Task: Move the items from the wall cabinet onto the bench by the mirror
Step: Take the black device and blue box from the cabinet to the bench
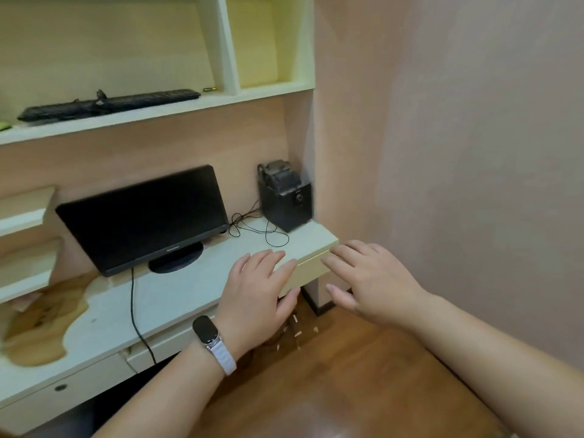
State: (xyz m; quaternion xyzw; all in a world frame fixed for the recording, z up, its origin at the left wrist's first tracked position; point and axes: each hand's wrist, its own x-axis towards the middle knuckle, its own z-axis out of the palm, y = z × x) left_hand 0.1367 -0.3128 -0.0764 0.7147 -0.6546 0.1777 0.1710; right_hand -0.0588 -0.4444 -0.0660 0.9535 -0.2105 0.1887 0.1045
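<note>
My left hand (257,294), with a watch on its wrist, hovers palm down over the right end of the pale desk (177,298), fingers straight, holding nothing. Just right of it my right hand (373,279) is also spread flat and holds nothing, past the desk's corner. Up on the wall shelf (158,116) lies a black keyboard (107,104). A small brass-coloured object (209,89) lies beside its right end. The shelf compartment (268,58) to the right holds nothing that I can see. No bench or mirror is in view.
A black monitor (145,216) stands on the desk, its cable hanging over the front edge. A black speaker box (284,197) with loose wires sits at the desk's back right corner. Pink wall (458,153) closes the right side. Small pale bits lie on the wooden floor (331,390).
</note>
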